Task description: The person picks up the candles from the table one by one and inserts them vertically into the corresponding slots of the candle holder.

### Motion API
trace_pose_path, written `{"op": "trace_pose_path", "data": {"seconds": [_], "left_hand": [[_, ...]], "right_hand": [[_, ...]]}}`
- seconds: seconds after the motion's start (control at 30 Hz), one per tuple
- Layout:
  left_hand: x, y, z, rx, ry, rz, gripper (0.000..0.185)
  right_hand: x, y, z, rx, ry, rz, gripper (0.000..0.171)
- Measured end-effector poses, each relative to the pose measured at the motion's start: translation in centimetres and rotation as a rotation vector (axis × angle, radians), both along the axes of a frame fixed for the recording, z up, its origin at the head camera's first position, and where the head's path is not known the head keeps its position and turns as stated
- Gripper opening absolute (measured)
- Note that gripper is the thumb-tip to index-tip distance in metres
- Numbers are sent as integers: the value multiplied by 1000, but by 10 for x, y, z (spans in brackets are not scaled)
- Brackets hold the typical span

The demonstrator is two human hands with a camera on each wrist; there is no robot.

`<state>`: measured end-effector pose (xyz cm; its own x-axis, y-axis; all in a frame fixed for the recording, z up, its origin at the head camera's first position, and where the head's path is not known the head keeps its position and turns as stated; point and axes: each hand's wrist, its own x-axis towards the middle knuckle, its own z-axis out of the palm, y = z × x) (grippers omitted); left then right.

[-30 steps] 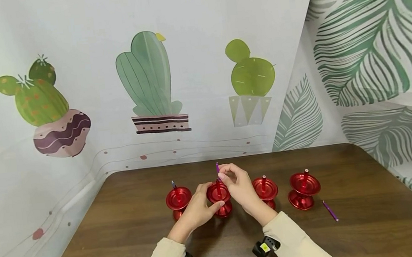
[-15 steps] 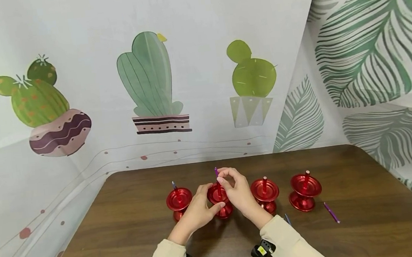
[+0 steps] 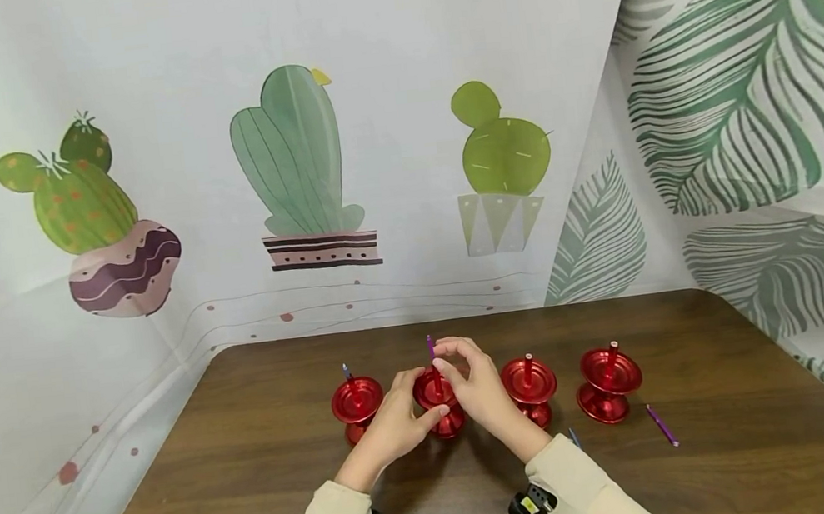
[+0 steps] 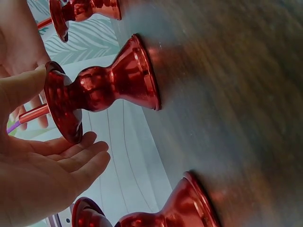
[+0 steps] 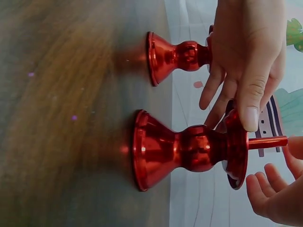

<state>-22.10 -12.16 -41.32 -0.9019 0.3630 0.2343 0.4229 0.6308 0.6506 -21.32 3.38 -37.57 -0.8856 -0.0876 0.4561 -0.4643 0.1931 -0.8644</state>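
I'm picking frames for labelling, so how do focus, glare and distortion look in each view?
Head view: evenly lit, wall edges bow with wide-angle distortion, the purple candle is tiny. Left wrist view: turned sideways, the table smeared, the left hand soft, the candle holder fairly sharp with highlights. Right wrist view: also sideways, glare spots on the candle holder's base, the tabletop blurred.

Both arms came in from the near edge in cream sleeves, each with a small camera strapped under the wrist. The left hand [image 3: 397, 416] sat with its fingers loosely extended and the thumb pointing right, cupped rather than clenched. The right hand [image 3: 475, 384] was raised a bit higher, fingers curled over and fingertips [image 3: 444, 360] pinched together at the top. The two hands were nearly touching.
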Motion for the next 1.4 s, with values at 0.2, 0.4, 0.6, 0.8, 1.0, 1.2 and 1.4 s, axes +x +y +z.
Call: {"op": "trace_pose_path", "data": {"seconds": [0.2, 0.4, 0.6, 0.8, 1.0, 1.2, 1.4], "left_hand": [[0, 1, -1, 6, -8, -3, 66], [0, 1, -3, 5, -12, 1, 65], [0, 0, -3, 5, -6, 0, 65], [0, -1, -4, 12, 10, -3, 64], [-1, -1, -3, 10, 24, -7, 63], [4, 3, 1, 28, 4, 11, 63], [12, 6, 1, 51, 25, 20, 69]], "right_hand": [[-3, -1, 7, -28, 17, 20, 13], [-4, -1, 7, -57, 4, 5, 9], [-2, -2, 6, -46, 26, -17, 8], [-2, -2, 4, -12, 57, -30, 8], [-19, -1, -20, 6, 73, -42, 8], [-20, 5, -31, 114, 60, -26, 17], [-11, 15, -27, 214, 34, 1, 34]]}}
